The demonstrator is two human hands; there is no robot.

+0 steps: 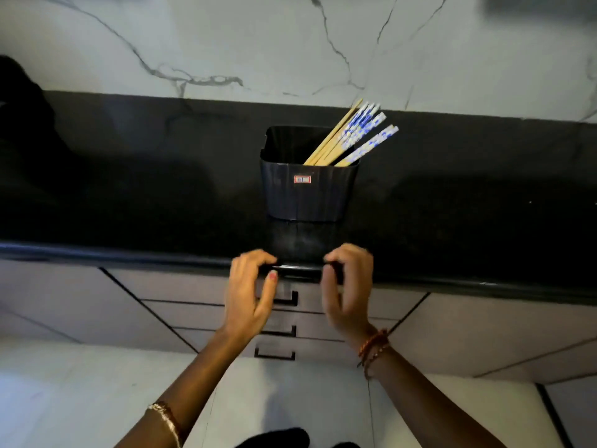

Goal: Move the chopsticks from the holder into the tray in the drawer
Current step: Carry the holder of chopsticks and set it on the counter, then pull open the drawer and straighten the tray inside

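A dark plastic holder with a small red label stands on the black countertop. Several chopsticks, wooden with blue-and-white patterned tops, lean to the right inside it. Below the counter's front edge is a stack of shut drawers with black handles. My left hand and my right hand both curl around the ends of the top drawer's black handle, just under the counter lip. The tray is hidden from view.
A white marble-patterned wall rises behind the counter. Pale cabinet fronts flank the drawers on both sides. A dark shape sits at the far left of the counter. The floor below is light.
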